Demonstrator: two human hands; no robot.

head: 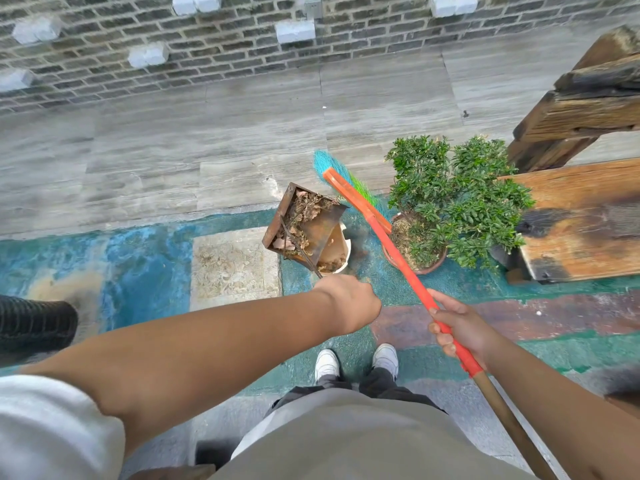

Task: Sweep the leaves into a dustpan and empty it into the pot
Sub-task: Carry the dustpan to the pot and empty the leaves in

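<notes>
While the rusty dustpan (pixel 304 225) is held tilted over the white pot (pixel 341 252), its long handle is gripped by the left hand (pixel 349 301); more tilt is judged needed so the dry leaves (pixel 304 209) slide in, not past the rim. Right of the pot, the broom (pixel 394 251) is clasped by the right hand (pixel 457 327). Most of the pot is hidden.

Bare forearms, a white sleeve (pixel 52 427) pushed up on the left arm. Grey-beige top (pixel 346 441) over dark trousers (pixel 377 382). White shoes (pixel 327 363) with dark side marks.
</notes>
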